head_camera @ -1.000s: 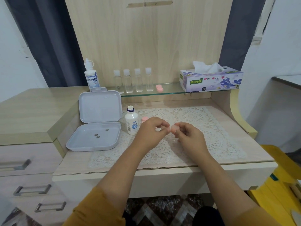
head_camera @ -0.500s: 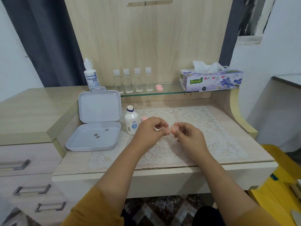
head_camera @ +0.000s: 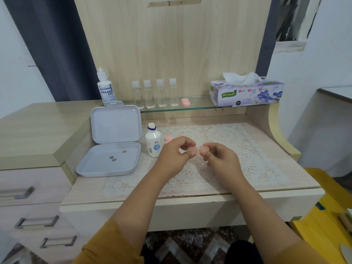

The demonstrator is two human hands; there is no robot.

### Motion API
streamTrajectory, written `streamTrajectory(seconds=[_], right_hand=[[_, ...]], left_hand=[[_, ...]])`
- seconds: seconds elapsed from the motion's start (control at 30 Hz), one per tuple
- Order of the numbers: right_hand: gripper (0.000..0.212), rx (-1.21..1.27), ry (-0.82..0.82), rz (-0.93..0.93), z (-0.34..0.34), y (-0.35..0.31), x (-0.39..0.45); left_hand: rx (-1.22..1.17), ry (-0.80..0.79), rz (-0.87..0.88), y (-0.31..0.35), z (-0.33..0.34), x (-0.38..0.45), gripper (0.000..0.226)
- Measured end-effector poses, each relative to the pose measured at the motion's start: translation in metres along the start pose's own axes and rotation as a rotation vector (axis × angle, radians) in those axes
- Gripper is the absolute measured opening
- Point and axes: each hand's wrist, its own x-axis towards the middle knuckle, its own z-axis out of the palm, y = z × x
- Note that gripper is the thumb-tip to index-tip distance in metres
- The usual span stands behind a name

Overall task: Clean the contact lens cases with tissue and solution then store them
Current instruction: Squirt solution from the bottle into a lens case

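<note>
At the far left the drawers (head_camera: pixel 28 195) sit under a raised wooden top, and beside them on the counter (head_camera: pixel 285 162) lies an open white box (head_camera: pixel 112 143), its lid leaning upright and three small dark bits in its tray. Behind the lid stands a tall bottle (head_camera: pixel 105 88) labelled Dream Eye. Just right of the box, on the lace mat (head_camera: pixel 247 159), stands a small white solution bottle (head_camera: pixel 153 141) with a blue-ringed cap, and a pink cap (head_camera: pixel 168 139) lies just behind it on the mat. On the glass shelf (head_camera: pixel 200 106) above stand four clear bottles (head_camera: pixel 154 94) in a row, then two more pink caps (head_camera: pixel 185 102) touching each other. Over the middle of the mat the left hand (head_camera: pixel 173 157) pinches a pale pink case piece (head_camera: pixel 192 149) in curled fingertips, and close beside it, a narrow gap between, the right hand (head_camera: pixel 219 159) pinches a second pink piece (head_camera: pixel 202 149) the same way. At the right end of the shelf sits the tissue box (head_camera: pixel 247 93), a white tissue standing out of its top.
</note>
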Motion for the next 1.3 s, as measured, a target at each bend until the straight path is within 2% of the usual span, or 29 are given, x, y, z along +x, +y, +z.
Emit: streamTrajectory(seconds=[0.2, 0.33, 0.43, 0.53, 0.73, 0.87, 0.93, 1.1, 1.2, 1.3], right_hand=[[0.008, 0.002, -0.001, 0.002, 0.0006, -0.0017, -0.0001], [0.008, -0.004, -0.004, -0.001, -0.0002, -0.0023, -0.0008], [0.008, -0.002, -0.008, 0.002, -0.0001, -0.0023, -0.0003], [0.01, 0.003, -0.016, 0.005, -0.0002, -0.0023, -0.0001], [0.01, -0.002, -0.03, -0.005, 0.0, -0.0032, -0.0009], [0.011, -0.007, -0.025, -0.004, -0.0002, -0.0042, -0.0007], [0.011, -0.006, -0.029, -0.002, -0.0002, -0.005, -0.0011], [0.014, -0.016, -0.04, 0.002, -0.0007, -0.0073, -0.0025], [0.014, -0.007, -0.044, 0.002, -0.0005, -0.0083, -0.0028], [0.014, -0.01, -0.039, 0.008, 0.0001, -0.0077, -0.0019]], left_hand=[[0.004, -0.028, 0.005, 0.0009, -0.0028, -0.0012, 0.017], [0.006, 0.03, -0.021, -0.0023, 0.0013, -0.0008, 0.028], [0.036, 0.037, -0.032, -0.0046, 0.0041, -0.0003, 0.022], [0.055, 0.002, 0.001, -0.0056, 0.0038, -0.0012, 0.015], [0.025, -0.121, -0.032, -0.003, -0.0032, -0.0014, 0.027], [-0.014, -0.012, -0.071, -0.0059, 0.0015, -0.0014, 0.033], [0.0, 0.028, -0.084, -0.0062, 0.0032, -0.0016, 0.028], [0.006, -0.01, -0.013, -0.0075, 0.0021, -0.0024, 0.011], [0.003, -0.064, -0.014, -0.0076, -0.0006, -0.0019, 0.017], [-0.015, -0.025, -0.056, -0.0074, 0.0001, -0.0028, 0.027]])
